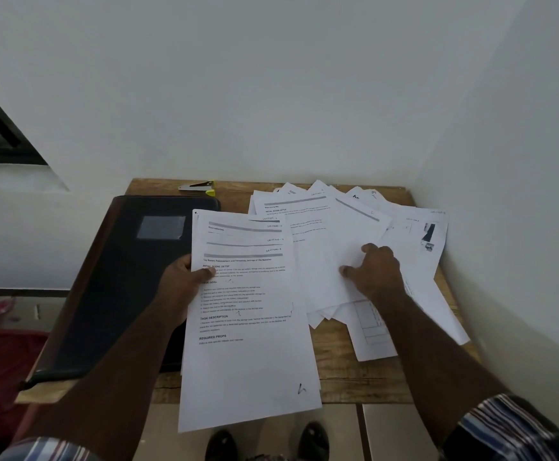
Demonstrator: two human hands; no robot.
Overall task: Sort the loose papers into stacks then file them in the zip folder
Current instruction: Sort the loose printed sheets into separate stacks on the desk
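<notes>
The sorting is, by my reckoning, only partly done; my left hand [185,281] holds a small sheaf of printed sheets [248,327] by its left edge, thumb on top and fingers curled beneath, with several header lines showing staggered at the top, so a few pages are already gathered there; the sheaf hangs past the near edge of the wooden worktop [354,384] and overlaps the right side of the zip folder [125,287]; the folder lies flat on the left of the worktop, dark, and looks closed, so I judge that nothing is filed yet; the larger share of the loose papers [331,234] lies fanned and overlapping on the right half of the worktop, some reaching the wall corner and some jutting over the front edge; my right hand [374,271] rests on that spread, palm down, fingers bent and fingertips pressing the top sheet, thumb stretched towards the left; whether it pinches a sheet I cannot tell; a small stapler [200,187] sits at the back, beyond the folder; left to do, then: gather the spread into stacks, open the folder, file them.
</notes>
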